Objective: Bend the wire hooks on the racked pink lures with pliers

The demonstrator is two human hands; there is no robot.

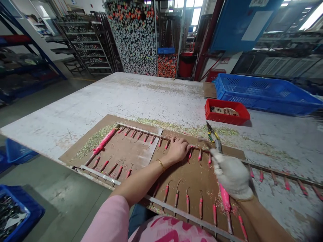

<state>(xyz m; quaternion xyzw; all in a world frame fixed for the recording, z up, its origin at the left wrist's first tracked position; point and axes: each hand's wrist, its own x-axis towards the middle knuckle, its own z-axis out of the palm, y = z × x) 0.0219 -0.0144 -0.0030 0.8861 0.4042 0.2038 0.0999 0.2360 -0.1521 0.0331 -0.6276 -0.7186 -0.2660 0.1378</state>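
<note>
My bare left hand [178, 149] is closed over the upper metal bar [140, 130] of a hanging rack. Along this bar and the lower bar [181, 212] sit several small hooks [187, 203] with pink-coated shanks. A thick pink-coated crosspiece [104, 141] joins the bars at the left. My right hand [232, 174], in a white glove, is curled near the bar above another pink-coated crosspiece [224, 198]. A grey flat piece shows at its fingers; what it grips is blurred. Just beyond lie pliers [212, 133] with yellow-green handles.
Brown board [96, 129] and scattered chips [93, 141] lie on the white table [75, 104]. A red tray [227, 112] and blue basket [264, 94] stand at the back right. Another hook-lined bar [285, 174] reaches right. A blue crate [20, 211] stands on the floor, lower left.
</note>
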